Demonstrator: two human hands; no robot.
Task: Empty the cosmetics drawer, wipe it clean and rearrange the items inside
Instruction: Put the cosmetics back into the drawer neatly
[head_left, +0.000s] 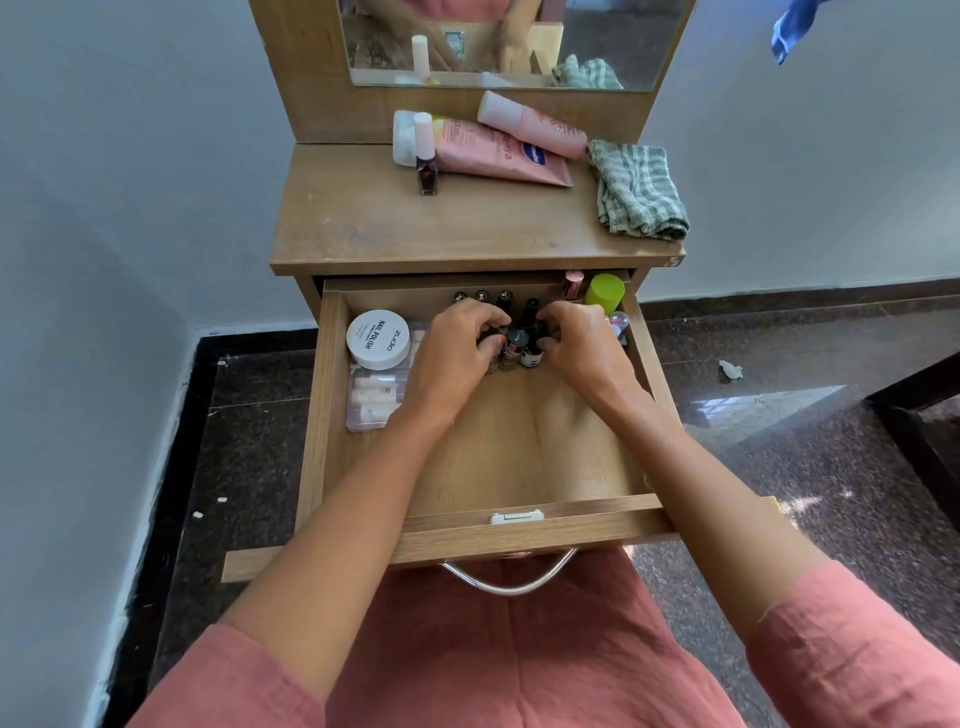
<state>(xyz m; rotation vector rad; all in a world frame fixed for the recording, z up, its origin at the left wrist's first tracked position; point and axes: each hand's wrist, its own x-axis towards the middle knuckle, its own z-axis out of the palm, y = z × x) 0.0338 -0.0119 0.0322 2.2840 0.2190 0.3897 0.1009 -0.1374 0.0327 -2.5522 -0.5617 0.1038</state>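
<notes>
The wooden drawer (519, 457) is pulled out below the dressing table top (405, 223). Both my hands reach into its far half. My left hand (457, 348) and my right hand (582, 343) curl their fingers round a cluster of small dark nail polish bottles (522, 343) standing upright at the back middle. More black-capped bottles (483, 297) line the back wall. A white round nail polish remover tub (378, 339) lies on a clear box of small tubes (371, 400) at the drawer's left. A lime-green cap (605, 293) and a pink bottle (573, 283) stand at the back right.
On the table top lie two pink tubes (498, 150), an upright dark nail polish bottle (426, 166) and a folded green checked cloth (639, 192). A mirror (509, 41) rises behind. The drawer's near half shows bare wood. Dark stone floor surrounds the table.
</notes>
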